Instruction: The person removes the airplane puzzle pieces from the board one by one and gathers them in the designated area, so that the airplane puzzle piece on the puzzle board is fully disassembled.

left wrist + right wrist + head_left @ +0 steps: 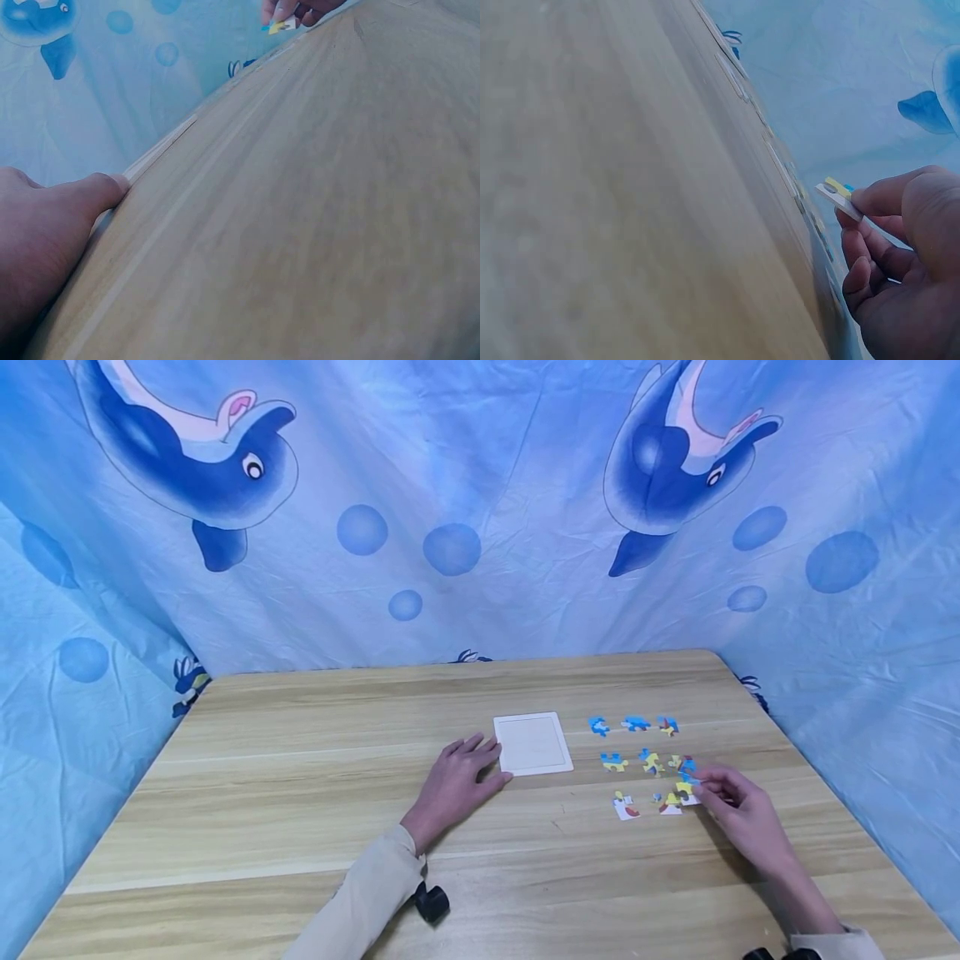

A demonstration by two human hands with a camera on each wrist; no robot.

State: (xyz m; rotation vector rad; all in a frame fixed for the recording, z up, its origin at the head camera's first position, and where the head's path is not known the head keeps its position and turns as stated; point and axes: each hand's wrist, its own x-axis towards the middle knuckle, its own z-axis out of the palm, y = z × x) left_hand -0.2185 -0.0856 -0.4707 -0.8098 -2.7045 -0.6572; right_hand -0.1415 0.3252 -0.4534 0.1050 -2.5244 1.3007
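Note:
My right hand (742,814) pinches a yellow, blue and white jigsaw piece (836,199) between thumb and fingers. It is held a little above the table, at the right side of the loose pieces. Several of these lie in rough rows, among them a blue piece (636,724), a blue-and-yellow piece (614,762) and a white piece with red (626,807). Left of them lies a square white puzzle tray (534,745), its inside bare. My left hand (457,785) rests at the tray's left edge, fingers extended and thumb by the near left corner.
A wood-grain table (262,802) carries everything. Behind it and at both sides hangs a blue curtain (525,602) with dolphins and bubbles. Black wrist cameras are strapped on, one at the left sleeve (367,893).

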